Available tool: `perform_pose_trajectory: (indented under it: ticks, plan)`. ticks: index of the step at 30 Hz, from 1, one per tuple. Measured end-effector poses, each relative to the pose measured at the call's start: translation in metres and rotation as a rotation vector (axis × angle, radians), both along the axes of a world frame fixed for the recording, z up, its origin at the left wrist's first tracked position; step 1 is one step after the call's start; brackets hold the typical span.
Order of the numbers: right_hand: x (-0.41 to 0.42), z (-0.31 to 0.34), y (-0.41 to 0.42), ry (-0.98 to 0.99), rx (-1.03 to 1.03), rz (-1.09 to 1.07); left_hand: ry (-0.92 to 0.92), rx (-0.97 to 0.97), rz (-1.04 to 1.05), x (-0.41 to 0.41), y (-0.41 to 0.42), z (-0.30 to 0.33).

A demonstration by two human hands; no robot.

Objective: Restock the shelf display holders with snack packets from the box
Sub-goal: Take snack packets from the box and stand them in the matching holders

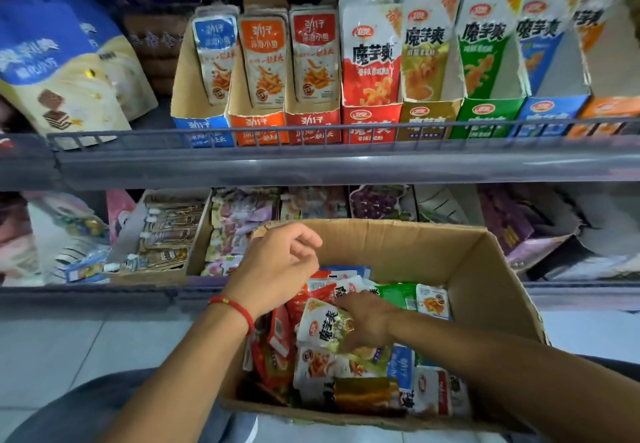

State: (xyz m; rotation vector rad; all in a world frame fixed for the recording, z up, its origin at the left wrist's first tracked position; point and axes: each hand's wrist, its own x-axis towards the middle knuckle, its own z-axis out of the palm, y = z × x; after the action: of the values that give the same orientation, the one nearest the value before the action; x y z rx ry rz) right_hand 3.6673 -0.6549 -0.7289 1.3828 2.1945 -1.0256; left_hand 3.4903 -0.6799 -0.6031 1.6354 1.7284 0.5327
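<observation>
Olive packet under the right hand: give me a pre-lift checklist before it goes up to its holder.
1. Right hand on the olive-yellow packet: ok, fingers lie over it; a closed grip cannot be confirmed.
2. Only one packet taken: cannot tell, others lie directly beneath.
3. Left hand out of the way: ok, loosely curled over the cardboard box, holding nothing.
4. Matching holder found: ok, the olive holder stands between the red and green ones on the upper shelf.
5. Room in that holder: ok, packets sit only at its back.
6. Wire rail in front of the holders: not ok for a straight push; lift over it.
</observation>
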Motion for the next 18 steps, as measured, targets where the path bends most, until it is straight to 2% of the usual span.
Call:
perform_pose_trajectory:
  ticks: [4, 7, 10, 11, 14, 18]
  plan:
    - [0.023, 0.034, 0.006, 0.140, 0.061, -0.110, 0.018, 0.025, 0.021, 0.003, 0.001, -0.002]
    - [0.049, 0.071, 0.018, 0.307, 0.068, -0.316, 0.001, 0.029, 0.035, 0.007, 0.003, -0.007]
    - [0.070, 0.105, 0.024, 0.516, 0.054, -0.504, 0.086, 0.041, 0.028, 0.016, 0.002, -0.012]
    - [0.074, 0.113, 0.023, 0.596, 0.017, -0.554, 0.056, 0.033, 0.023, 0.019, 0.002, -0.013]
    - [0.078, 0.127, 0.016, 0.805, -0.125, -0.679, -0.215, -0.158, 0.026, 0.036, -0.001, -0.015]
    - [0.078, 0.131, 0.006, 0.905, -0.114, -0.732, -0.506, -0.222, 0.032, 0.052, -0.004, -0.017]
